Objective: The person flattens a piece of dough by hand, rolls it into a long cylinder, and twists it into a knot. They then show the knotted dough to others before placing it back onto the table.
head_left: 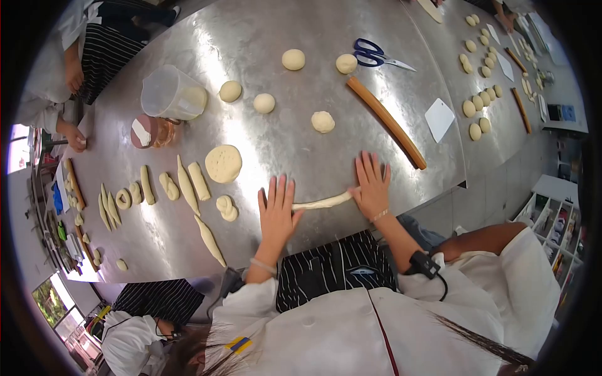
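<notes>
Hidden: the ends of one dough strip, which is lying between the left hand and the right hand; both hands are pressing palm-down, fingers spread. Hard to make out: the contents of the jug. Cut off: co-workers, standing at the frame's edges. Surface: a metal one, reflecting light; shelves are standing at far right. Counted, beyond the hands: five dough balls, one flat dough round, one scissors, one long wooden rod, one white scraper.
</notes>
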Action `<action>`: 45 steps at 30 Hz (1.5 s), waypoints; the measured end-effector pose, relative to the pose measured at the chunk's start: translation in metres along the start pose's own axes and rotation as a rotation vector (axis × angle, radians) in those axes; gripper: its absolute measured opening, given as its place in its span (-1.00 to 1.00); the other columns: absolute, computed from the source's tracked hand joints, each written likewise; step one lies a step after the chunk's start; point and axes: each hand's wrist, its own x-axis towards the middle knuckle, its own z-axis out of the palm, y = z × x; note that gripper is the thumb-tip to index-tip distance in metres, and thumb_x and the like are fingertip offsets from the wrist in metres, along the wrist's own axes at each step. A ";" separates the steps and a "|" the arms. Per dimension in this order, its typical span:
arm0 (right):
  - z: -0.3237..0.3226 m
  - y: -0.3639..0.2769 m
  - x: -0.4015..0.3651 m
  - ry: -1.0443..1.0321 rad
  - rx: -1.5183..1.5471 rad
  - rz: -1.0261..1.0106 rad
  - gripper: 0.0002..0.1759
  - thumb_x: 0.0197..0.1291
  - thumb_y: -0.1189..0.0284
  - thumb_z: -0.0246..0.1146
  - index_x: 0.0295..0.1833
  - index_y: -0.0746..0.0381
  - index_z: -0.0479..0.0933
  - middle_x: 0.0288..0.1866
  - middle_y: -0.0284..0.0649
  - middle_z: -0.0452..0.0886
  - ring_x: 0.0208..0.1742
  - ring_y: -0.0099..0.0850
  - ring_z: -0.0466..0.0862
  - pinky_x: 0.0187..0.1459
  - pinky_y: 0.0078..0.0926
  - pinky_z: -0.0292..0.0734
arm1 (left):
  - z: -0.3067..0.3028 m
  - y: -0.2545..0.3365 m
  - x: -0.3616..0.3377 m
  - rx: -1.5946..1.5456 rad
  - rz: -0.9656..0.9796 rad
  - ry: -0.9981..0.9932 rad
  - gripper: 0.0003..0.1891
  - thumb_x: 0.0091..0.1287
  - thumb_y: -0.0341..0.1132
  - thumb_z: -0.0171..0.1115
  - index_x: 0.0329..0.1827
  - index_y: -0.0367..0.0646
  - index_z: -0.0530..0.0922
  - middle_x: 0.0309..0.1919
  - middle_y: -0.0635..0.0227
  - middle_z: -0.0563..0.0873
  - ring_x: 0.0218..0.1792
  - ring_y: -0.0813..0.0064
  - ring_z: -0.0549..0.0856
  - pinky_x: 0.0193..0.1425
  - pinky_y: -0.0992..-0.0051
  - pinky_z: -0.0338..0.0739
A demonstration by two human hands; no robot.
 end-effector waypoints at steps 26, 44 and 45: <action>0.018 -0.053 0.035 0.093 0.019 -0.153 -0.39 0.15 0.15 0.17 0.29 0.20 0.36 0.44 -0.16 0.24 0.46 -0.17 0.18 0.37 0.14 -0.04 | 0.013 0.023 0.052 0.075 0.105 0.070 -0.29 0.22 0.04 0.12 0.42 -0.04 0.25 0.46 0.28 0.19 0.47 0.14 0.11 0.44 -0.08 -0.05; 0.003 -0.040 0.082 0.163 0.130 -0.220 -0.53 0.05 0.34 0.28 0.09 0.27 0.47 0.17 -0.11 0.49 0.20 -0.14 0.45 0.16 -0.16 0.34 | -0.026 -0.016 0.082 0.105 0.094 0.248 -0.42 0.18 -0.17 0.22 0.25 -0.23 0.39 0.34 0.12 0.33 0.35 0.11 0.29 0.39 0.05 0.14; -0.001 -0.037 0.087 0.149 0.181 -0.191 -0.62 0.05 0.41 0.27 0.02 0.29 0.52 0.07 -0.12 0.56 0.10 -0.16 0.53 0.09 -0.26 0.43 | -0.028 -0.019 0.086 0.071 0.098 0.296 -0.46 0.18 -0.23 0.22 0.22 -0.26 0.40 0.30 0.08 0.37 0.31 0.10 0.35 0.38 0.09 0.19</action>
